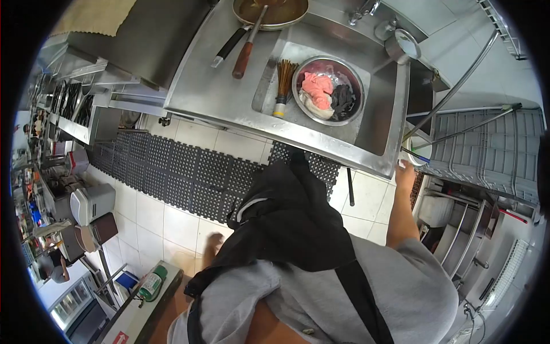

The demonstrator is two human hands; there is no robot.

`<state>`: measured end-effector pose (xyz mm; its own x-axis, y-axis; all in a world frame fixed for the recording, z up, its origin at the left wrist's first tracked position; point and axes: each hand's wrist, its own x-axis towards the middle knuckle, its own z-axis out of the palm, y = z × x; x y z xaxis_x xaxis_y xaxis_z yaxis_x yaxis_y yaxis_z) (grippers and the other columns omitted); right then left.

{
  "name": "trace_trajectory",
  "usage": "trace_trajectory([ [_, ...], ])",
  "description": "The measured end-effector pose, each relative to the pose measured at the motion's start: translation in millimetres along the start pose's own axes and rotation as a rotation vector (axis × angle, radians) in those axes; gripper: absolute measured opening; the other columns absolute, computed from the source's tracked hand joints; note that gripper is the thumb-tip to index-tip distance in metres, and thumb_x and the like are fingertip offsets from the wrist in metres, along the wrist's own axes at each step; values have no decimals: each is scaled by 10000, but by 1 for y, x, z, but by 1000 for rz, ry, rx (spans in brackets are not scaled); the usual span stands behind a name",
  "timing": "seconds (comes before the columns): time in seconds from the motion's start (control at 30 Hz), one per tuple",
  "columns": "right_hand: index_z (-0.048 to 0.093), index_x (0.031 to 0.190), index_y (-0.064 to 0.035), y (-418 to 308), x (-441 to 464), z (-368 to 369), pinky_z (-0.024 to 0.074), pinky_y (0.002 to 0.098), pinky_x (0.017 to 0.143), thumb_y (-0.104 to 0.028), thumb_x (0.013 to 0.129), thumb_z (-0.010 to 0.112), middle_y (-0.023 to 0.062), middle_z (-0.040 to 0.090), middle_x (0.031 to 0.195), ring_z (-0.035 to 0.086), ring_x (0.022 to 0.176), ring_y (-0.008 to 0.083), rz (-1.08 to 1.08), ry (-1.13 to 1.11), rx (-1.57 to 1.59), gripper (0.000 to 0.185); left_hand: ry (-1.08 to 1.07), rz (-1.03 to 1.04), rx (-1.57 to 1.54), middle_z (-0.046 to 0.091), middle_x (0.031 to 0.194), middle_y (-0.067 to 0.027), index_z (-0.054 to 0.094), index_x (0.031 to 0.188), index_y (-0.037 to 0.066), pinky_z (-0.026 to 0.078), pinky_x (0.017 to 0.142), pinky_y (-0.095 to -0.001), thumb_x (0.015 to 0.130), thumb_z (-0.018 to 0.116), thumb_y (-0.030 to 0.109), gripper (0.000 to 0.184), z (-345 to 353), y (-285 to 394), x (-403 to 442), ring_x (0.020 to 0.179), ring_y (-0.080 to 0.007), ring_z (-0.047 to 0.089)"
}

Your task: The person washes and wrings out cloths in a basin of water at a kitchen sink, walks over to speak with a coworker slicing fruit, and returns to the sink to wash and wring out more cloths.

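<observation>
My right hand (405, 174) reaches down past the right front corner of the sink, right beside a white bucket (423, 153). Its fingers are curled and partly hidden, and what they hold, if anything, cannot be made out. Low at my left side hangs my left hand (213, 244), smeared by motion and near no object. In the steel sink (375, 129) sits a metal bowl (356, 86) with a pink cloth (318, 87), a dark cloth (344, 98) and a whitish cloth (314, 108). Leaning against the bowl is a bundled stick brush (283, 86).
A wok (281, 22) with a dark handle rests on the counter, a wooden-handled utensil (243, 62) across it. A small pot (403, 46) stands by the faucet (364, 11). Black rubber mats (172, 163) cover part of the tiled floor. A green-labelled bottle (152, 284) stands behind left.
</observation>
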<state>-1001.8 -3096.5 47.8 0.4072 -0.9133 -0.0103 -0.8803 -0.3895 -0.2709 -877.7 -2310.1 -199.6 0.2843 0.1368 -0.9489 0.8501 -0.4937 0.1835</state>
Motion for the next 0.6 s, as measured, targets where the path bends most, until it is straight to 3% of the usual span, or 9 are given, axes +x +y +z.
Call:
trace_trajectory([
  [0.07,603,1043,-49,1,-8,10,455,397,798,-194,730,656,178,606,1003,597,888,328,-28,-3,-10,349,-57,208,-156,574,701,-39,574,1013,76,484,475,-271,836,522,393,367,-40,103,-27,538,-157,537],
  [0.1,596,1056,-48,-7,-9,20,451,406,812,-198,730,658,167,597,1035,589,913,328,-61,-19,-26,364,267,377,61,563,660,-17,577,997,60,453,465,-264,847,508,327,314,-46,153,-41,526,-139,525],
  [0.17,599,1063,-45,-70,-17,11,460,370,799,-113,778,614,152,600,1047,610,874,280,-108,-77,176,293,293,606,-187,611,798,-44,550,1108,25,444,479,-271,852,490,161,297,-62,231,-60,585,-125,549],
  [0.23,589,1056,-7,-108,-14,34,464,346,783,-88,793,601,146,605,1015,599,872,298,-494,20,313,276,403,643,-142,628,996,-101,543,1141,29,487,649,-272,842,518,139,320,-59,294,-106,740,-175,598],
  [0.27,589,1041,7,-139,-15,45,467,336,779,-69,792,589,156,603,987,580,885,306,-507,-86,496,260,566,793,248,617,1047,-102,559,1129,44,484,751,-309,835,533,194,331,-52,320,-149,826,-217,608],
  [0.4,557,1101,8,-234,-5,70,462,315,656,59,758,557,138,594,1002,576,796,238,-789,-359,588,347,484,707,52,594,1110,-139,578,1121,76,427,905,-363,803,568,255,364,-25,291,-154,1017,-267,568],
  [0.53,569,1058,45,-260,103,105,464,303,692,-64,794,575,207,610,959,594,817,252,-1009,4,321,286,604,570,316,609,934,-226,582,1015,51,463,793,-454,780,452,262,341,28,166,-142,885,-373,584],
  [0.57,625,1014,-47,-293,92,43,442,349,825,-419,789,569,132,632,993,599,881,265,-720,-164,-69,439,661,453,115,611,915,-229,590,1019,26,467,788,-447,782,455,270,365,50,139,-186,885,-353,594],
  [0.6,600,1063,-54,-279,143,74,393,379,875,-399,813,541,134,587,1071,543,970,269,-764,-109,-223,430,525,391,833,615,919,-227,616,1010,39,475,782,-419,771,476,275,364,69,53,-116,885,-324,604],
])
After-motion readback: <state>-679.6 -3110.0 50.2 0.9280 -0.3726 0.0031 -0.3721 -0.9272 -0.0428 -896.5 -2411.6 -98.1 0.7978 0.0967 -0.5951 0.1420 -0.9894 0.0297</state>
